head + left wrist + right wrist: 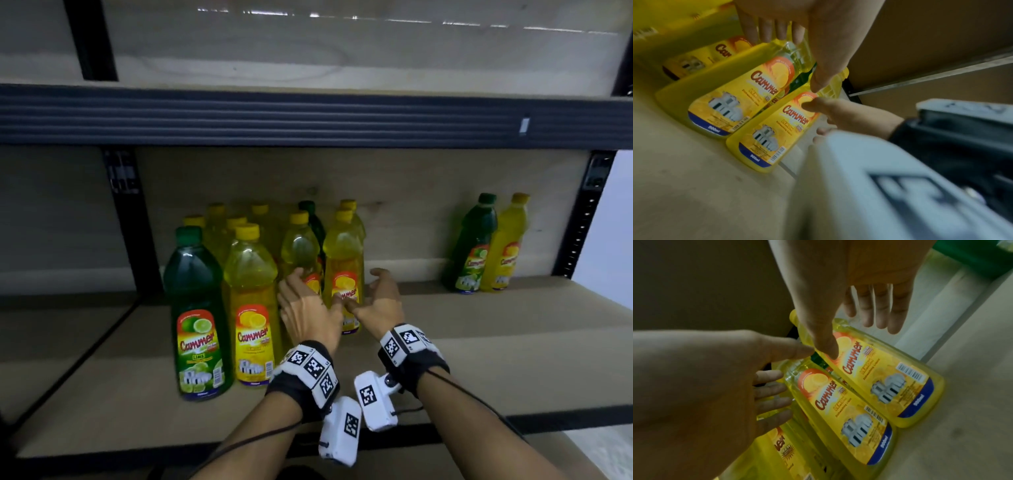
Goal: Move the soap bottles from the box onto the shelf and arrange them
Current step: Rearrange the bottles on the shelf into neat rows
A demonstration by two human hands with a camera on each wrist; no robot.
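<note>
Several yellow and green soap bottles stand in a cluster on the wooden shelf (479, 346). My two hands flank a pair of yellow bottles at the cluster's right edge. The left hand (308, 308) lies with straight fingers (764, 30) against the side of the left yellow bottle (299, 246) (731, 100) (849, 418). The right hand (380, 301) (869, 293) is spread open beside the right yellow bottle (344, 260) (772, 138) (884, 378). Both thumbs meet over that bottle's label. Neither hand grips anything. The box is out of view.
A large green bottle (195, 301) and a yellow one (251, 291) stand at the cluster's front left. A separate green bottle (474, 246) and yellow bottle (507, 246) stand far right by the black upright. Another shelf (308, 116) hangs above.
</note>
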